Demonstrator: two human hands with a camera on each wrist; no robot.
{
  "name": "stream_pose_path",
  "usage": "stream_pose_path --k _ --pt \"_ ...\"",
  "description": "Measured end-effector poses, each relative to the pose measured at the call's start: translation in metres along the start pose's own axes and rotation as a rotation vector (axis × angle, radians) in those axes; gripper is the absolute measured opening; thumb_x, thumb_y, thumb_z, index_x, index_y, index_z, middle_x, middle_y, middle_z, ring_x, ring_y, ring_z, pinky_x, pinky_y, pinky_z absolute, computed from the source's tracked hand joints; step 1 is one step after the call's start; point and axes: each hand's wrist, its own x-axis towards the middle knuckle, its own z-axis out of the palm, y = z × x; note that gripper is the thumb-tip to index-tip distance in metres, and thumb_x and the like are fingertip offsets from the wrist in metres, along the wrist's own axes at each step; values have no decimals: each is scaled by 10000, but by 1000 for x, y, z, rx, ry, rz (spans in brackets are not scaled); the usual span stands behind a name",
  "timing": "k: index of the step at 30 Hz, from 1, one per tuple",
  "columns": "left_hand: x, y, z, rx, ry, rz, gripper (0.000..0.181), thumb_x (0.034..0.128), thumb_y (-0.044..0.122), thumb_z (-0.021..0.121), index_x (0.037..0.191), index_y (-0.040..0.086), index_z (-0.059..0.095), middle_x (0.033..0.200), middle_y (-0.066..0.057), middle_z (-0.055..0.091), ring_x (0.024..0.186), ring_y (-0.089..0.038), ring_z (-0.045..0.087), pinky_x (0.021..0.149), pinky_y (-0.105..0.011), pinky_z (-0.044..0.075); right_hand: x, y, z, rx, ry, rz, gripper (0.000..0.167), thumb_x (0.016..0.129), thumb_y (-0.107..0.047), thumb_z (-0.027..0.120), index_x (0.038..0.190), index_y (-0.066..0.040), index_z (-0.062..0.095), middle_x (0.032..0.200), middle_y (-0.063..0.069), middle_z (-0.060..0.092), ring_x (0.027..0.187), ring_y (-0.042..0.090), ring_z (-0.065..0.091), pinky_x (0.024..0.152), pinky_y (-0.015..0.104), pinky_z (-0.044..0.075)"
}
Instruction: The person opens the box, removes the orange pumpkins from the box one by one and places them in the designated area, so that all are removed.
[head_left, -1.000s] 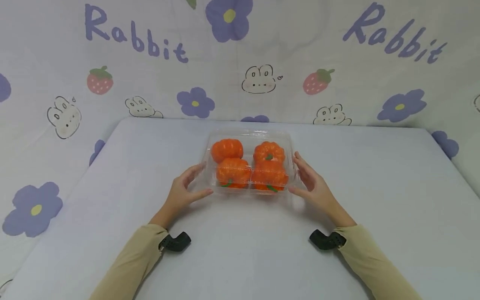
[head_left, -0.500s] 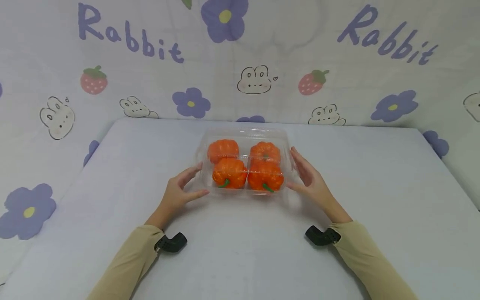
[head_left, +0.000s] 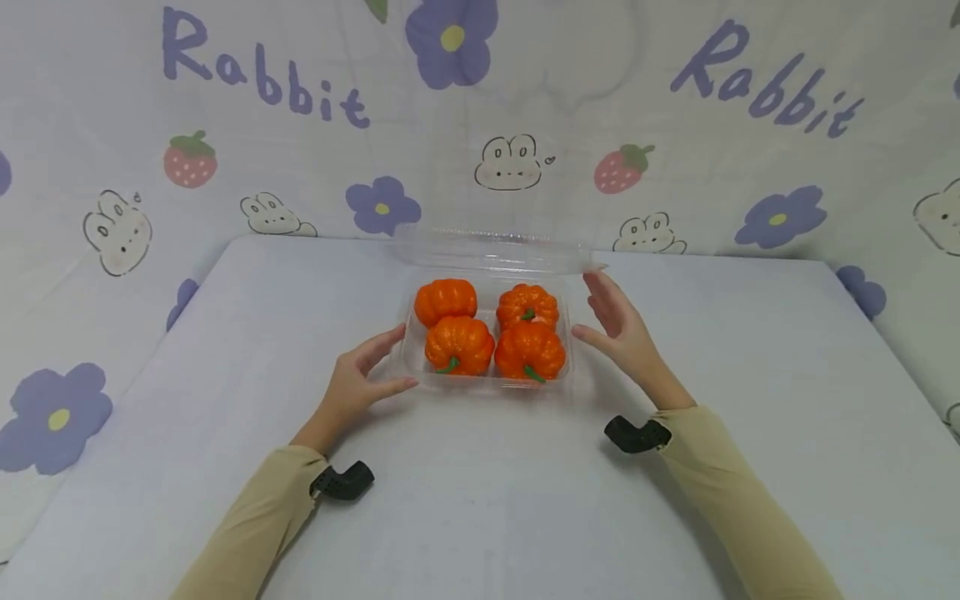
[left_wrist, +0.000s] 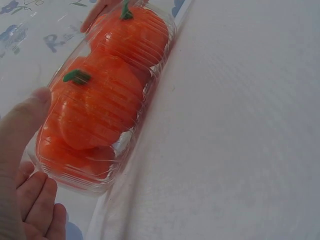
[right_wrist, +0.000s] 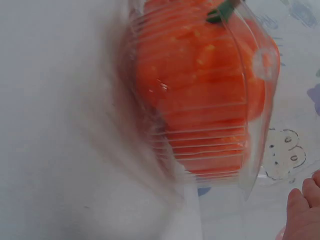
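In the head view, a clear plastic box [head_left: 487,382] sits on the table with several orange pumpkins [head_left: 459,346] inside, some showing green stems. Its clear lid [head_left: 495,250] stands raised at the back, hinge side away from the person. My left hand [head_left: 352,385] rests at the box's left side, thumb near the front corner, fingers spread; the left wrist view shows the thumb [left_wrist: 35,107] against the box edge. My right hand [head_left: 628,333], fingers extended, is beside the right side, its fingertips near the lid's right corner; whether they touch is unclear.
A white table surface [head_left: 480,500] surrounds the box. Behind it hangs a pale cloth [head_left: 570,100] printed with rabbits, flowers and strawberries. A dark curved device is on each wrist, below the tan sleeves.
The lid has swung up and back from over the pumpkins. My right hand has moved up and away toward the back along with it; my left hand has stayed at the box's side.
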Motion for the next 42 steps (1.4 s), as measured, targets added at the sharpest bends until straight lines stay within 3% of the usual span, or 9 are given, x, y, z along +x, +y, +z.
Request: stream_pose_path --k 4,10,15,22,27,31,37,42 --pt "-2 0 -2 11 9 -5 623 654 -130 724 1211 -149 446 1252 -273 443 1192 -319 396 994 -344 308 13 4 -2 9 0 -37 761 818 24 613 1420 -29 151 1461 106 179 1319 188 172 1050 358 183" --pt "-2 1 -1 13 3 -9 622 653 -130 724 1208 -155 445 1247 -274 448 1185 -330 400 987 -347 318 30 5 -9 42 3 -63 736 813 94 571 1407 12 144 1454 153 175 1316 219 180 1049 360 189" --pt "1 2 0 7 -1 -7 626 659 -119 727 1216 -146 443 1254 -264 448 1193 -316 395 993 -351 310 44 5 -18 11 6 -63 660 835 45 577 1391 21 221 1433 157 238 1302 223 220 1049 351 194" --pt "2 3 -1 -3 -4 -7 621 659 -116 728 1213 -145 447 1253 -262 450 1192 -302 400 989 -328 316 59 9 -27 20 -1 7 655 856 -54 597 1403 -31 239 1413 152 270 1284 255 264 1029 440 219" --pt "-1 2 0 -6 -6 -6 612 660 -119 726 1205 -153 449 1246 -275 449 1188 -316 400 983 -300 323 62 15 -27 38 -2 53 644 865 -53 586 1398 2 230 1406 175 279 1272 264 288 1015 374 263" --pt "-5 2 0 -12 -10 -13 605 654 -141 718 1196 -164 450 1238 -286 448 1182 -332 399 978 -287 327 61 22 -26 2 -9 101 643 869 -63 583 1382 57 216 1411 195 263 1279 246 275 1011 340 267" --pt "-2 2 0 -1 -10 4 601 659 -138 716 1198 -161 449 1246 -269 453 1188 -321 398 985 -314 321 68 23 -27 -48 -3 139 674 855 -109 615 1385 43 227 1425 175 246 1287 230 260 1019 331 254" --pt "-1 3 0 20 -10 10 597 657 -133 720 1191 -164 454 1236 -278 455 1177 -330 410 974 -320 335 67 7 -21 -150 -20 172 677 839 -73 621 1370 76 229 1423 202 229 1293 266 237 1031 359 227"
